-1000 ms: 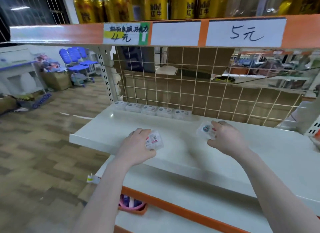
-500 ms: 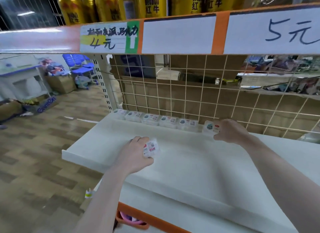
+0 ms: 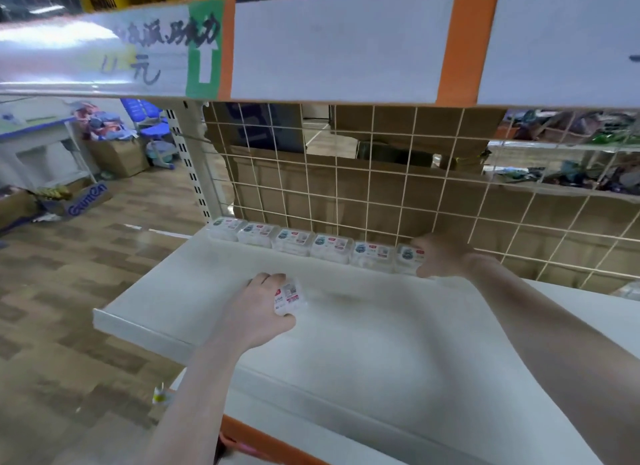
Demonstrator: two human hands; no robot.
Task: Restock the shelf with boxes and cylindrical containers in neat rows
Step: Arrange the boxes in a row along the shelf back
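Nearest: our left hand (image 3: 258,310), fingers curled round one small clear box (image 3: 290,296), near the shelf (image 3: 173,291) front. Farther: our right hand (image 3: 441,255) gripped the sixth box (image 3: 407,257), touching the back row (image 3: 294,239), which ran leftward along the wire grid (image 3: 346,187).

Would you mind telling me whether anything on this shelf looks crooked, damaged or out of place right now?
Nothing stands out. The small clear boxes sit side by side in a straight row along the wire mesh back. The right hand is at the row's right end, on the end box; the left hand holds another box over the shelf.
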